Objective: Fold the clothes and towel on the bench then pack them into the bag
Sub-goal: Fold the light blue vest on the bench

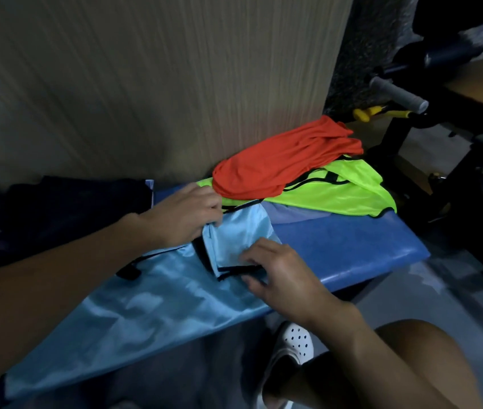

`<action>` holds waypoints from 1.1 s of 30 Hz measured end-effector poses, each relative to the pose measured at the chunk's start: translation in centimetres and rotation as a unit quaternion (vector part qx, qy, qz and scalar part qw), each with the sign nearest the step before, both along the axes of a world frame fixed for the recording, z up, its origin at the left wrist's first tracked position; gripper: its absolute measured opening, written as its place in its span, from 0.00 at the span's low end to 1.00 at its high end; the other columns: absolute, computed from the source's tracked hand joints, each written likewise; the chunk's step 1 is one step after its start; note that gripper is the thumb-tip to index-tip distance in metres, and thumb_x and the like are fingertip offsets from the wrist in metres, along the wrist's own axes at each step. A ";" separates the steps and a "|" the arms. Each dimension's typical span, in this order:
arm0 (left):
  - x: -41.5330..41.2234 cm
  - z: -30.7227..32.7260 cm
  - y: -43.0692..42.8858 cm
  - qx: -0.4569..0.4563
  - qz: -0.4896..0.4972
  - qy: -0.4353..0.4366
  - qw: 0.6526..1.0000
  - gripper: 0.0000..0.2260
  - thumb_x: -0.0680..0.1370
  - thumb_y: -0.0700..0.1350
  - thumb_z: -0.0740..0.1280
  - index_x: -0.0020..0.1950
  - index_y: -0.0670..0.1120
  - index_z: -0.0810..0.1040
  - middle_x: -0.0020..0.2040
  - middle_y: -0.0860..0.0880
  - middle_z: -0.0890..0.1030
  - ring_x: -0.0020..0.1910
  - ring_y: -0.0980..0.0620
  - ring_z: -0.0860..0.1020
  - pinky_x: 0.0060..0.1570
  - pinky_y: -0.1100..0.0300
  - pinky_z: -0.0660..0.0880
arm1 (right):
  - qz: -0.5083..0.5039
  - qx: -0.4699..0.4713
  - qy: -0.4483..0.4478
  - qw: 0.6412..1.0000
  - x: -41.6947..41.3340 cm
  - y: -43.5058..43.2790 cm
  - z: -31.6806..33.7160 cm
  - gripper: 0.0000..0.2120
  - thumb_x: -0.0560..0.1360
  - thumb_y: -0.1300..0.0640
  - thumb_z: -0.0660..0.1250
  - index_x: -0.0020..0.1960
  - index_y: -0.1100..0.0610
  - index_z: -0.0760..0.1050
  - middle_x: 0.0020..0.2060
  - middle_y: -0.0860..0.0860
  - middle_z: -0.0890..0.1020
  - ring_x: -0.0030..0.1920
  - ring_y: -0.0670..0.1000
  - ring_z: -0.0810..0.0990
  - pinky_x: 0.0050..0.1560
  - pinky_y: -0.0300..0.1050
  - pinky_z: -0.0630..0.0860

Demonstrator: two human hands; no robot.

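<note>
Blue vest (145, 305) lies on the counter (352, 246), long axis running from the lower left of the frame up to the centre; its lower side seems to spill over the counter's front edge. Fabric is shiny, pale blue, black-trimmed and creased, with a black strap loop showing at centre left. The shoulder end is doubled back into a small flap at centre frame, and that flap sits directly between my two hands. Left hand (181, 214) is on its upper side, fingers (213, 208) curled and pinching the flap's top corner. Right hand (281, 276) is on its lower side, fingers (252, 255) and thumb nipping the black-trimmed edge. Both hands are equally near; the rest of the vest stretches away toward the lower left. Judgement: the next fold must travel along that axis, so the long tail needs flattening first or the slippery cloth will slide. Red shirt (284, 160) is heaped on a neon green vest (337, 190) at upper right, unfolded. A dark shape (57, 208) at centre left may be the bag; cannot tell.
</note>
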State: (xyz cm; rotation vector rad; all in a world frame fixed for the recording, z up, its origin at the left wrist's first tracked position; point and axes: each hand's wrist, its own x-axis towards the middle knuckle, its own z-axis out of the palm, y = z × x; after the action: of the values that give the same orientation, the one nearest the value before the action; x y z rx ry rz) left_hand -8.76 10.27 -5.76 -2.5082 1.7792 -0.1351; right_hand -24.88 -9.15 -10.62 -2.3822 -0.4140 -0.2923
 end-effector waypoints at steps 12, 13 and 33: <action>-1.7 -3.0 -5.0 0.076 0.050 0.010 0.996 0.23 0.81 0.53 0.58 0.77 0.55 0.64 0.79 0.54 0.60 0.78 0.50 0.56 0.72 0.49 0.55 | -0.263 0.024 0.158 0.952 0.8 -1.7 -1.2 0.12 0.77 0.52 0.67 0.54 0.58 0.72 0.49 0.56 0.80 0.52 0.59 0.77 0.45 0.50 0.70; -1.7 -3.7 -5.1 0.104 0.047 0.001 0.993 0.24 0.82 0.54 0.57 0.78 0.55 0.62 0.80 0.54 0.57 0.79 0.50 0.53 0.73 0.48 0.53 | -0.257 0.029 0.165 0.952 1.0 -1.7 -1.3 0.12 0.76 0.53 0.68 0.55 0.59 0.72 0.50 0.56 0.81 0.53 0.60 0.78 0.47 0.51 0.72; -3.0 -6.7 -1.3 -0.049 0.104 -0.048 0.992 0.22 0.79 0.54 0.57 0.71 0.48 0.74 0.77 0.47 0.67 0.77 0.47 0.61 0.72 0.45 0.59 | -0.231 -0.167 0.137 0.949 1.9 -3.3 -1.1 0.21 0.74 0.47 0.68 0.66 0.44 0.73 0.61 0.50 0.69 0.63 0.55 0.65 0.60 0.52 0.61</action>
State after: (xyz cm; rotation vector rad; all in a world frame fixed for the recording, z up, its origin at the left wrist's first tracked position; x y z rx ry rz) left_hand -11.79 8.98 -12.50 -2.6861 1.4995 -0.3330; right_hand -22.96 -12.49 -11.76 -2.7856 0.2531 -0.0979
